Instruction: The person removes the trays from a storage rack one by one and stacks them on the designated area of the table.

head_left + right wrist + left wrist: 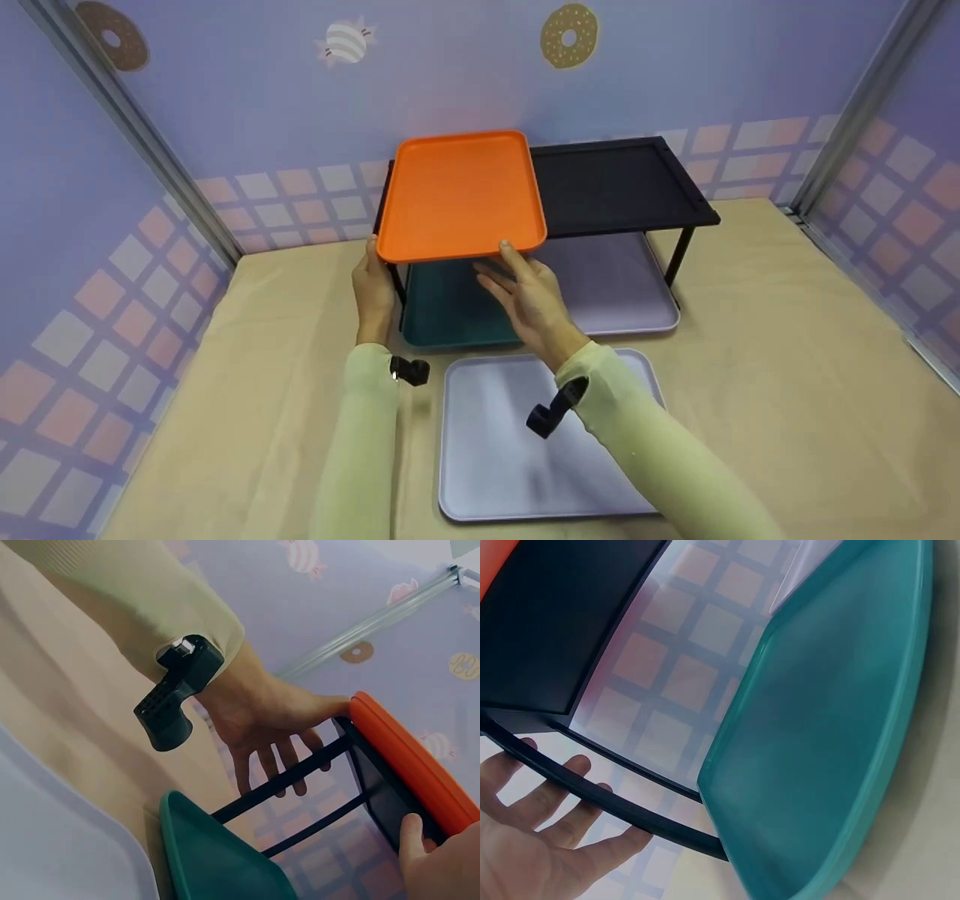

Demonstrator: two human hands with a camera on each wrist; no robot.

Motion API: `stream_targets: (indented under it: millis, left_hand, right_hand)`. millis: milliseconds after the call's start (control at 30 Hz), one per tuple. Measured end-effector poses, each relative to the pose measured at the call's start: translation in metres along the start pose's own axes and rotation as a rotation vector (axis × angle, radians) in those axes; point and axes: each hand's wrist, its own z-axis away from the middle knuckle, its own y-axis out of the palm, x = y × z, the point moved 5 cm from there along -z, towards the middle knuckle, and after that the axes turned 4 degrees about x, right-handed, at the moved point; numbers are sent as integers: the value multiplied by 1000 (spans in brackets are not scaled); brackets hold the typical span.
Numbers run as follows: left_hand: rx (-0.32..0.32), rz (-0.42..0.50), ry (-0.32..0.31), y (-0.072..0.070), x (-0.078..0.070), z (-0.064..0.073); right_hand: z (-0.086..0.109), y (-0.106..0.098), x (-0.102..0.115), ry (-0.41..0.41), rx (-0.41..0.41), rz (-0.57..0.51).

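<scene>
2 hands [373, 292] [536, 304], fingers loosely extended, touch a smooth, round-cornered orange tray [461, 199].

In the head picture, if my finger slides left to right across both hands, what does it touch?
Left hand, teal tray, right hand, pale purple tray under the black shelf.

In the head view the orange tray [461, 196] covers the left part of the black rack top [611, 187]; the rear of the teal tray [454, 311] and of the lavender tray [611, 289] is hidden. The right sleeve [652, 442] hides the lilac tray's [487, 442] lower right corner; it and the left sleeve [360, 442] run off the bottom edge. The right wrist view crops the right grip [450, 866].
</scene>
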Motion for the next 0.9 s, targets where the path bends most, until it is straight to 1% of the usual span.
stream_targets:
  millis: [200, 367, 500, 700, 900]
  left_hand:
    - [3, -10, 0, 0, 0, 0]
    - [7, -26, -16, -2, 0, 2]
    - [-14, -45, -37, -4, 0, 3]
    - [-26, -53, -64, -4, 2, 4]
    - [-12, -53, -90, -3, 3, 2]
  right_hand:
    - [-1, -1, 1, 4, -31, 13]
    - [2, -1, 4, 17, -55, 55]
    - [4, -2, 6, 17, -86, 86]
    - [5, -1, 6, 4, -107, 65]
    - [10, 3, 9, -16, -131, 41]
